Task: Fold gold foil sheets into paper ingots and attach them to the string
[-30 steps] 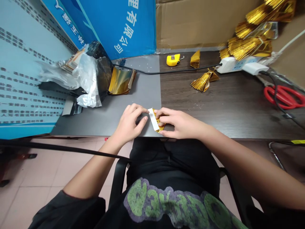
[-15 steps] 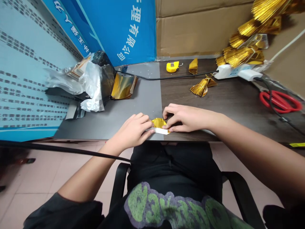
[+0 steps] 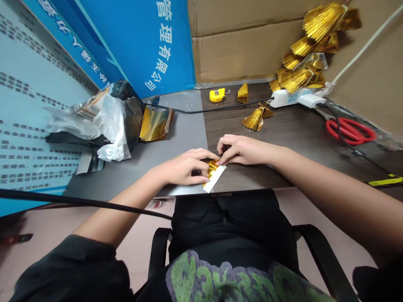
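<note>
A small sheet of gold foil paper (image 3: 213, 171) with a white folded strip along one edge lies tilted at the front of the desk. My left hand (image 3: 192, 167) grips its left side, thumb below and fingers reaching over the top. With thumb and fingertips closed, my right hand (image 3: 234, 150) pinches the sheet's upper right corner. Beyond my hands lie a pleated gold foil fan (image 3: 254, 119) and a folded gold foil piece (image 3: 243, 93). To the left sits a stack of gold foil sheets (image 3: 155, 124).
A yellow tape measure (image 3: 217, 95) lies at the back. On the right are red-handled scissors (image 3: 350, 131), a white power strip (image 3: 288, 97) and hanging gold fans (image 3: 323, 25). Crumpled plastic bags (image 3: 115, 121) stand left. A black cable (image 3: 201, 111) crosses the desk (image 3: 185, 138).
The gold foil paper has turned so its white strip runs diagonally. My left hand has shifted its grip along it, and my right fingers have moved to the upper corner. The view has shifted.
</note>
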